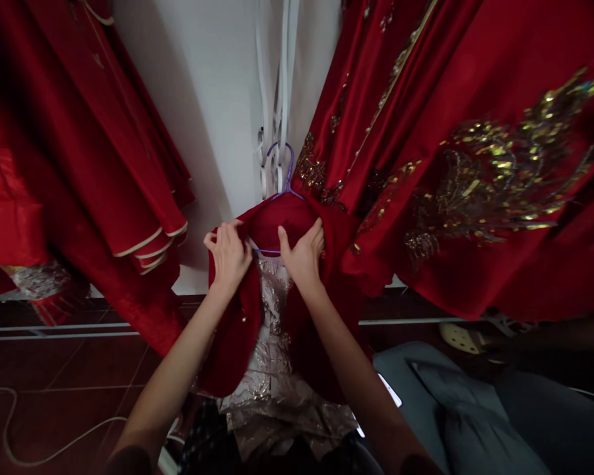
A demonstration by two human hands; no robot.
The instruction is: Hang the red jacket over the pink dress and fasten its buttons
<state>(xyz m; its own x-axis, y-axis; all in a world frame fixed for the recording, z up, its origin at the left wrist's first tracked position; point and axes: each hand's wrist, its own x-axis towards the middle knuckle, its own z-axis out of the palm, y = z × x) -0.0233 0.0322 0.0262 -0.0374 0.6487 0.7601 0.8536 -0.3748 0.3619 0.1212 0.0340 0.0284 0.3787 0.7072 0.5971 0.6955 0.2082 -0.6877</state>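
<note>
A red jacket (237,330) hangs on a purple hanger (288,173) in front of a white wall, with a pale silvery embroidered garment (272,356) showing inside it. My left hand (228,254) grips the jacket's left collar edge. My right hand (304,254) grips the right collar edge, fingers folded over the red cloth near the hanger's bar. Both hands sit close together at the neckline.
Red satin garments with cream piping (79,152) hang at the left. A red gown with gold sequin embroidery (480,171) hangs at the right. White straps (277,99) dangle on the wall. A white cable (39,448) lies on the dark red floor; grey fabric (455,409) sits lower right.
</note>
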